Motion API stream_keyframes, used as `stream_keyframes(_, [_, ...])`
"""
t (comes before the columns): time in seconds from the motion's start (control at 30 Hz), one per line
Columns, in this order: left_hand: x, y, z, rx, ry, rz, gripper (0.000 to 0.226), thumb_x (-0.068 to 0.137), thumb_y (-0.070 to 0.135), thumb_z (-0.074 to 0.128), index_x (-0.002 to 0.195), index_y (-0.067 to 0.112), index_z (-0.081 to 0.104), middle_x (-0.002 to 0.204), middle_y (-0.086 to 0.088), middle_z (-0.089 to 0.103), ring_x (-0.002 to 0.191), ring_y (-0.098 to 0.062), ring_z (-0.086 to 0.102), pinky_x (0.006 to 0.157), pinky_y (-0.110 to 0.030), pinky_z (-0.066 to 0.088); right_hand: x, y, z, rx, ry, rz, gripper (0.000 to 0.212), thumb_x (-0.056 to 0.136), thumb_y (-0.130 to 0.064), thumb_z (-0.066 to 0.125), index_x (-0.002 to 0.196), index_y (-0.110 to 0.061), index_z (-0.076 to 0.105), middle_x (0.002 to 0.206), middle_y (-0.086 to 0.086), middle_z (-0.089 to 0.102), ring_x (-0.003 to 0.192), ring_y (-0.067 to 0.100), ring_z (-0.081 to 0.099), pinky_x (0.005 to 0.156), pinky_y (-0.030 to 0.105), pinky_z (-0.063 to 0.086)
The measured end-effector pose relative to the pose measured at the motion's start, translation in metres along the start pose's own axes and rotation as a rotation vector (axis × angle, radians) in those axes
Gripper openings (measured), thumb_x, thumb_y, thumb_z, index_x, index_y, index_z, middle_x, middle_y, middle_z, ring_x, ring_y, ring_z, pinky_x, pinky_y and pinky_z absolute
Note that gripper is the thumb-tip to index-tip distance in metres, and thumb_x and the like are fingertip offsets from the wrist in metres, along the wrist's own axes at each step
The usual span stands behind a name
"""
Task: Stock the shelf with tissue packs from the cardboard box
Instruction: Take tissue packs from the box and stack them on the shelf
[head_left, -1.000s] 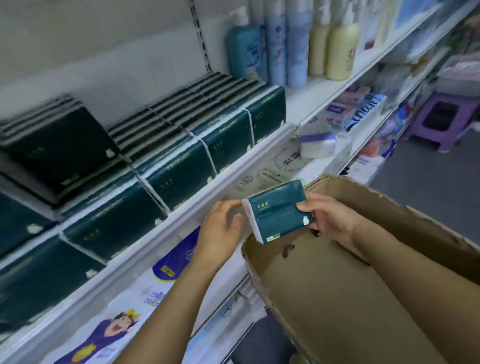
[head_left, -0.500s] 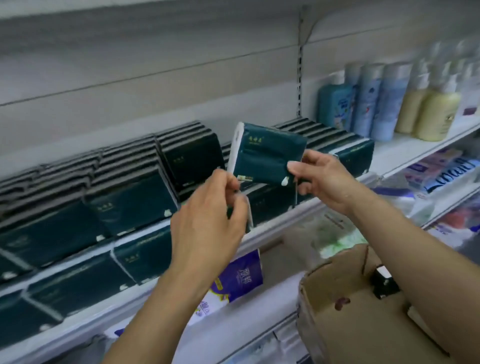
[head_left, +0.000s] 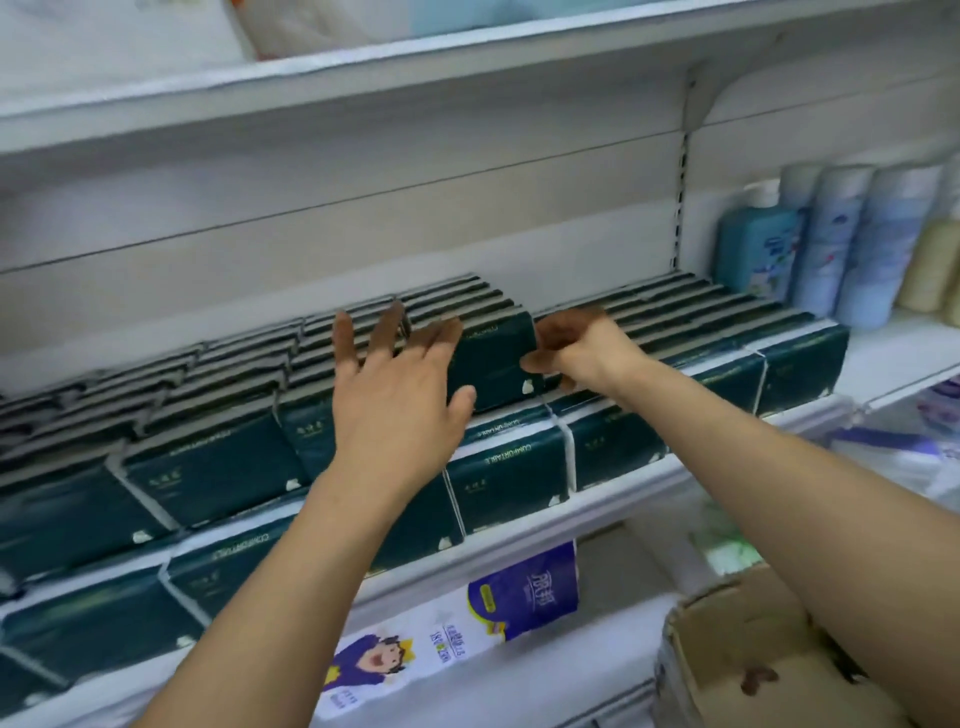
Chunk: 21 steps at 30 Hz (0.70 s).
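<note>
- The shelf holds rows of dark green tissue packs, stacked two layers high.
- The right hand pinches the right edge of one tissue pack. That pack stands at the front of the top layer.
- The left hand is spread wide, and its thumb is by that pack's front.
- The cardboard box sits low on the right. I cannot tell what is in it.
- The white tops of the packs say "COMFORTABLE".
</note>
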<state>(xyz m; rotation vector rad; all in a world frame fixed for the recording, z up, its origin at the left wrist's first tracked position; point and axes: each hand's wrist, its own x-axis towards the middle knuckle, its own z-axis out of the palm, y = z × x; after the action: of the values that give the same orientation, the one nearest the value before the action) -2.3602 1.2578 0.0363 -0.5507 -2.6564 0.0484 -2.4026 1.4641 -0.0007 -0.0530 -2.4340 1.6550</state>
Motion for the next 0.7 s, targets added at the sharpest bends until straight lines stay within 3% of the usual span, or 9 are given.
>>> stream_keyframes(0.13, [0.015, -0.003, 0.006, 0.039, -0.1, -0.015, 0.056, 0.097, 0.052, 0.034, 0.15, 0.036, 0.023, 0.157, 0.014, 0.025, 0.15, -0.019, -0.001, 0.115, -0.056, -0.013, 0.014, 0.003, 0.014, -0.024, 0.023, 0.011, 0.028, 0.083, -0.009, 0.073, 0.11, -0.01, 0.066, 0.105, 0.009, 0.07, 0.094, 0.024, 0.067, 0.076, 0.043, 0.06])
stream_keyframes(0.27, [0.019, -0.004, 0.01, 0.025, -0.08, -0.025, 0.054, 0.097, 0.051, 0.036, 0.148, 0.034, 0.028, 0.156, 0.011, 0.029, 0.149, -0.018, 0.003, 0.117, -0.053, -0.012, 0.015, 0.007, 0.022, -0.108, 0.089, -0.043, 0.027, 0.085, -0.016, 0.072, 0.109, -0.012, 0.059, 0.1, 0.007, 0.067, 0.087, 0.024, 0.067, 0.074, 0.044, 0.06])
stream_keyframes(0.37, [0.023, -0.001, 0.01, -0.001, -0.065, -0.02, 0.056, 0.096, 0.053, 0.039, 0.147, 0.03, 0.032, 0.154, 0.004, 0.033, 0.148, -0.021, 0.008, 0.119, -0.048, -0.007, 0.012, 0.011, 0.02, -0.113, 0.116, -0.097, 0.033, 0.084, -0.019, 0.073, 0.112, -0.014, 0.057, 0.104, 0.004, 0.066, 0.093, 0.02, 0.065, 0.085, 0.04, 0.056])
stream_keyframes(0.47, [0.026, 0.012, 0.009, -0.111, -0.021, 0.027, 0.057, 0.095, 0.053, 0.043, 0.146, 0.028, 0.034, 0.147, -0.002, 0.042, 0.141, -0.024, 0.027, 0.118, -0.044, 0.019, 0.0, 0.015, 0.005, -0.128, 0.146, -0.13, 0.038, 0.086, -0.026, 0.071, 0.12, -0.015, 0.058, 0.109, 0.0, 0.065, 0.097, 0.014, 0.061, 0.087, 0.031, 0.051])
stream_keyframes(0.53, [0.025, 0.033, 0.008, -0.331, 0.054, 0.13, 0.053, 0.094, 0.049, 0.048, 0.143, 0.029, 0.039, 0.138, 0.001, 0.051, 0.128, -0.02, 0.044, 0.104, -0.038, 0.038, -0.012, 0.022, -0.012, -0.159, 0.193, -0.196, 0.027, 0.09, -0.026, 0.066, 0.113, -0.014, 0.063, 0.1, -0.003, 0.066, 0.091, 0.01, 0.061, 0.083, 0.025, 0.049])
stream_keyframes(0.6, [0.021, 0.062, 0.012, -0.534, 0.078, 0.269, 0.046, 0.094, 0.044, 0.05, 0.138, 0.033, 0.044, 0.134, 0.009, 0.053, 0.123, -0.01, 0.046, 0.1, -0.031, 0.04, -0.026, 0.036, -0.033, -0.127, 0.287, -0.272, 0.01, 0.092, -0.019, 0.062, 0.098, -0.012, 0.067, 0.086, -0.002, 0.067, 0.08, 0.009, 0.062, 0.075, 0.023, 0.047])
stream_keyframes(0.7, [0.016, 0.108, 0.034, -0.726, -0.026, 0.419, 0.036, 0.094, 0.041, 0.053, 0.13, 0.036, 0.053, 0.123, 0.017, 0.06, 0.113, -0.002, 0.055, 0.096, -0.032, 0.047, -0.048, 0.061, -0.065, -0.057, 0.487, -0.272, 0.013, 0.094, -0.014, 0.058, 0.085, -0.011, 0.066, 0.074, 0.0, 0.065, 0.07, 0.011, 0.061, 0.069, 0.024, 0.047])
